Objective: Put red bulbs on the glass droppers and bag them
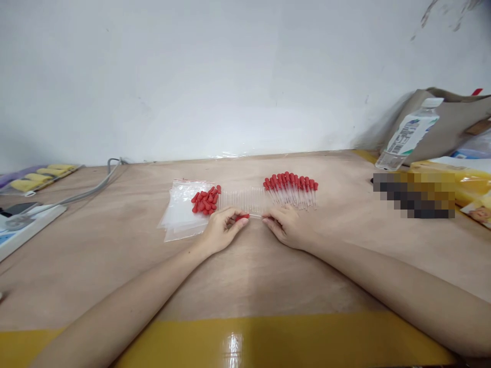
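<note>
My left hand [224, 228] pinches a red rubber bulb [242, 217], its narrow end toward the right. My right hand [286, 226] grips a thin glass dropper tube [255, 216] that lies level between the hands. The tube's left end meets the bulb; I cannot tell whether it sits inside. Behind the hands lies a row of bare glass tubes [245, 197]. Loose red bulbs [206, 201] are heaped at the left on clear plastic zip bags [180, 209]. To the right, droppers with red bulbs fitted [290, 186] are fanned out side by side.
A plastic bottle [408, 135] leans against a grey-brown bag [456, 122] at the right, with yellow packaging [471, 179] in front. At the left are a power strip [30, 227], a grey cable [90, 193] and a packet with yellow items [38, 178]. A white wall [230, 76] stands behind the table.
</note>
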`<act>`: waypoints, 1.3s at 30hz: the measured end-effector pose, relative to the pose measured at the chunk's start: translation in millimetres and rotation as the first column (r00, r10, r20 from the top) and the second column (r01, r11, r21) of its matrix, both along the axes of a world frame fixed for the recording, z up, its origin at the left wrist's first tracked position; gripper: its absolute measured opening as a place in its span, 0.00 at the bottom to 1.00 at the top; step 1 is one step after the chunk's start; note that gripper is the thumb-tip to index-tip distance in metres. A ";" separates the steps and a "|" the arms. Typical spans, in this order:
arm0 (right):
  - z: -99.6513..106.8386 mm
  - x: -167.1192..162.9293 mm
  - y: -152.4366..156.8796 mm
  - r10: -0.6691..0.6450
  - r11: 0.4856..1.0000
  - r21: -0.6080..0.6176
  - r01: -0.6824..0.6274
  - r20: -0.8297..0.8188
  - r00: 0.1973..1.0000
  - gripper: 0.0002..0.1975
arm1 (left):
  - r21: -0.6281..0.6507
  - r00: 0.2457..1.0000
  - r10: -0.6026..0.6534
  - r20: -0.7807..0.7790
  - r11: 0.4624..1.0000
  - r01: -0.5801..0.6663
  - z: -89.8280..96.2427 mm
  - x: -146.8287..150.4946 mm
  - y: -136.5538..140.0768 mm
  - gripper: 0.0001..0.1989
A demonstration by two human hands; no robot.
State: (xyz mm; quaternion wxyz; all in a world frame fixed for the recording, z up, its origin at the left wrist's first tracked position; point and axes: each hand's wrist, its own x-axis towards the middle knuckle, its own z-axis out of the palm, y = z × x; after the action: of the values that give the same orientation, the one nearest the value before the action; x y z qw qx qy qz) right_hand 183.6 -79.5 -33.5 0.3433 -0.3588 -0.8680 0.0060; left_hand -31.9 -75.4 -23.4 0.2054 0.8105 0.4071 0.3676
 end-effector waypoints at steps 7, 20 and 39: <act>10.3 -4.0 -5.0 0.066 0.989 -0.132 -0.073 -0.060 0.996 0.09 | -0.066 0.999 0.002 0.053 0.998 0.002 -7.8 -1.0 2.4 0.11; 3.5 2.9 1.6 -0.037 0.986 0.165 0.008 0.174 0.984 0.12 | -0.049 0.997 -0.033 -0.065 0.998 0.030 0.4 2.2 -5.4 0.11; 1.9 1.4 2.9 0.105 0.988 0.097 -0.119 0.140 0.985 0.15 | -0.057 0.995 -0.073 -0.071 0.996 0.070 -2.0 -0.1 -6.1 0.11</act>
State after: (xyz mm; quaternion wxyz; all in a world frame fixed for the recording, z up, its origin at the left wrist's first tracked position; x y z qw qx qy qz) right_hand 185.0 -76.6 -31.6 0.3017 -0.2903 -0.9070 -0.0445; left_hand -32.0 -81.5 -25.3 0.2256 0.8315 0.3949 0.3190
